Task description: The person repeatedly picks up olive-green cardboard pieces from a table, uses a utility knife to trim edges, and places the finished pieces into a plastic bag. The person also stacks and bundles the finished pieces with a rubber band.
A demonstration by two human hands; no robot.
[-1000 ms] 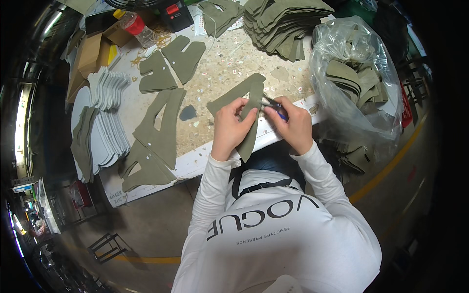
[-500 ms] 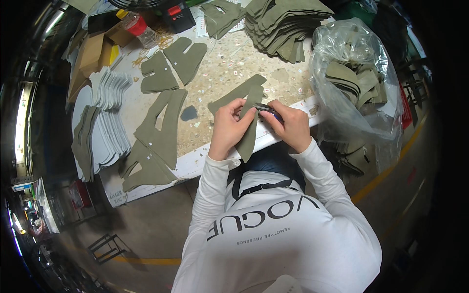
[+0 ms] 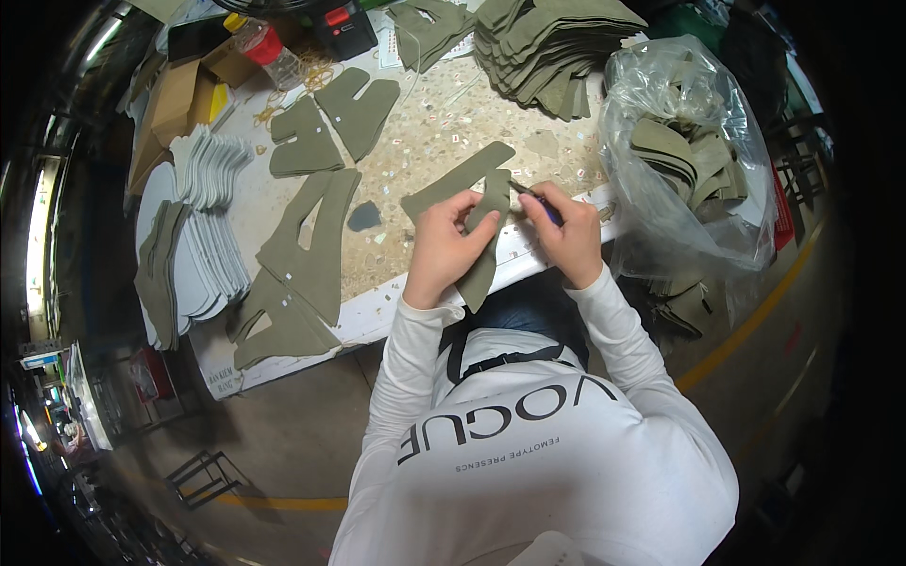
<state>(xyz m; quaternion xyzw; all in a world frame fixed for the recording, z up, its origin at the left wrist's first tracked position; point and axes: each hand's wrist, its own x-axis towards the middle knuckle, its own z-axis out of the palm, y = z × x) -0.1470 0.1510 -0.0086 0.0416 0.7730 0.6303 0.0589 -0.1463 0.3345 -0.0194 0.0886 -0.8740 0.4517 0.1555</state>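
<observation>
My left hand (image 3: 447, 241) pinches a long olive-green cut piece (image 3: 483, 274), fabric or leather, between thumb and fingers over the table's near edge. The piece slants, with one end toward me and the other pointing away. Closed around small dark thread snips (image 3: 544, 205) with a bluish handle, my right hand (image 3: 573, 234) is just right of the piece's far end. The blades are partly hidden by the fingers. Behind my left hand, another olive strip (image 3: 460, 179) lies flat on the speckled tabletop (image 3: 377, 259).
Several olive cut pieces (image 3: 307, 236) lie at the left, beside stacked pale grey pieces (image 3: 212, 255). A tall olive stack (image 3: 547, 47) stands at the back. To the right, a clear plastic bag (image 3: 727, 226) holds more pieces. A bottle (image 3: 269, 49) and cardboard box (image 3: 175, 113) are back left.
My right hand has moved slightly right with the snips, away from the olive piece. My left hand keeps its hold, and the piece's far end has shifted a little.
</observation>
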